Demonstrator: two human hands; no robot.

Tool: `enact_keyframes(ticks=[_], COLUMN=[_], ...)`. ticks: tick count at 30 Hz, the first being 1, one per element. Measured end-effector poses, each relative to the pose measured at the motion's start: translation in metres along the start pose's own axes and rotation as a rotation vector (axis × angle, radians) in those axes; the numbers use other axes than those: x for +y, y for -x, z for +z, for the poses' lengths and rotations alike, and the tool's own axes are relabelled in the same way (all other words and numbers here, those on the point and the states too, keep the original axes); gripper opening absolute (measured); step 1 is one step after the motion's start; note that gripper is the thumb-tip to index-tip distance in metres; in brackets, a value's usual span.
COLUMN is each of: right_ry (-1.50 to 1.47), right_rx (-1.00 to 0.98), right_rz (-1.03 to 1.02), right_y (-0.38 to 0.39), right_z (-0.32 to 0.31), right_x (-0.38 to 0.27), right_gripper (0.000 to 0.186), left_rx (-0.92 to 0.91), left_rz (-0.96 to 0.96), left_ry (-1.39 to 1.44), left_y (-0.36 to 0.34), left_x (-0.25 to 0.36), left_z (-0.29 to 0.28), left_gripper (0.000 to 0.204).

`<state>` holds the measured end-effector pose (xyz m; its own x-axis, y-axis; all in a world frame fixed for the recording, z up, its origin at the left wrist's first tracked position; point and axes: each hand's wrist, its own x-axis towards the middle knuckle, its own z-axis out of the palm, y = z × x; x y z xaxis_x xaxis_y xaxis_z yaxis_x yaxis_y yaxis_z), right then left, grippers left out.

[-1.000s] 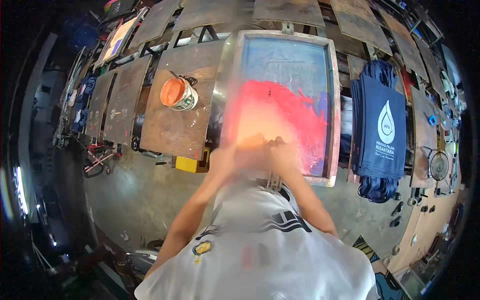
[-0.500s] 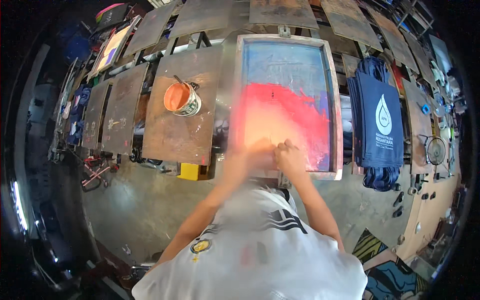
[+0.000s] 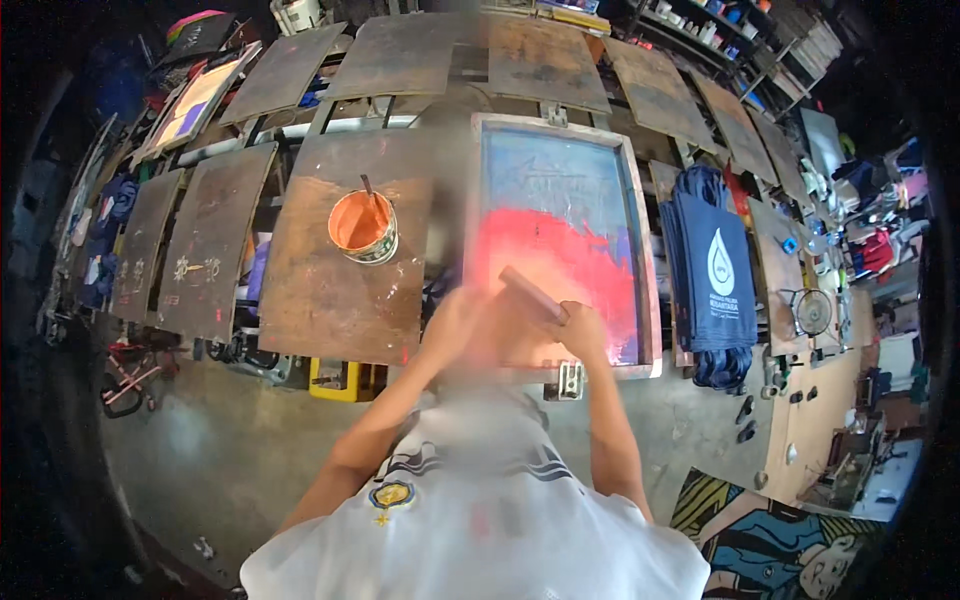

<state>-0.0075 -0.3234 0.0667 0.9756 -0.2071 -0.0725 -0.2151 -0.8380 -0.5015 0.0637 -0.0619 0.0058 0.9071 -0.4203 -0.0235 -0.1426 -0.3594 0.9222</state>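
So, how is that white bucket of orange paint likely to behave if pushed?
Lidless, the round white bucket of orange paint could slosh or spill if jolted. Its rigid-looking wall would probably hold its shape. The thin dark stick standing up from it may swing or shift.

A bar [image 3: 533,294], lost in blur earlier, had come into plain sight, slanting over the wet paint [image 3: 570,240] with its lower right end in the right hand [image 3: 584,330]; the left hand [image 3: 455,322] had moved apart from the right, toward the screen frame's [image 3: 645,250] left edge; the view had shifted, bringing in more of a shelf [image 3: 705,30] and a painted panel [image 3: 780,545].
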Motion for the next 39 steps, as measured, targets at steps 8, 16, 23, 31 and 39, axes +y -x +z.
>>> enact_keyframes(ticks=[8, 16, 23, 31, 39], right_ry=[-0.112, 0.216, 0.265, 0.358, -0.277], right_rx=[0.407, 0.154, 0.226, 0.284, 0.399], right_rz=[0.069, 0.053, 0.300, 0.163, -0.074], right_y=[-0.029, -0.051, -0.059, -0.048, 0.015], right_z=[0.076, 0.113, 0.134, 0.158, 0.109], right_x=[-0.028, -0.121, -0.151, -0.135, -0.120], right_gripper=[0.016, 0.029, 0.033, 0.041, 0.030], left_rx=[-0.195, -0.582, -0.685, -0.560, -0.609], left_rz=[-0.104, -0.371, -0.172, 0.130, -0.325], left_ry=[0.014, 0.360, 0.482, 0.482, 0.908], left_y=[0.023, 0.004, 0.010, 0.015, 0.017], left_x=[-0.027, -0.088, -0.061, -0.097, -0.025], left_z=[-0.011, 0.002, -0.016, 0.003, -0.041], left_gripper=[0.085, 0.068, 0.050, 0.042, 0.045])
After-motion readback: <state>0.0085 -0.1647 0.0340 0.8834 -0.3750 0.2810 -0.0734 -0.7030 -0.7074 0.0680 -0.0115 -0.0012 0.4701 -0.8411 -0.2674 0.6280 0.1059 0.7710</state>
